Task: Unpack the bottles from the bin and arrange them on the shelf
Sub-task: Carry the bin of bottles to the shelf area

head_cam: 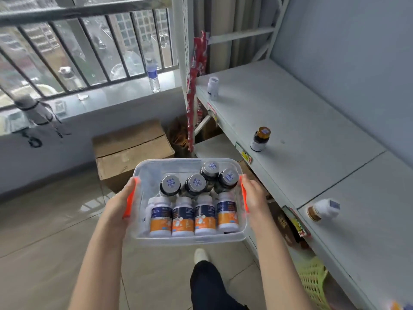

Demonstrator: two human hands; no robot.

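I carry a clear plastic bin [145,173] with orange handles in front of me, above the floor. My left hand [119,204] grips its left handle and my right hand [254,198] grips the right one. Inside stand several dark bottles [194,184] at the back and several white bottles with orange labels [182,217] at the front. To the right runs the grey shelf [312,135]. On it stand a white bottle [212,87] at the far end, a dark bottle with a gold cap [259,139] in the middle, and a white bottle [321,209] lying on its side nearer me.
A cardboard box [130,146] sits on the floor ahead, below a barred window sill holding a water bottle [153,74]. A red wrapped roll [195,90] leans at the shelf's far post. A green mesh basket [312,280] sits under the shelf at the lower right. My leg [207,285] is below the bin.
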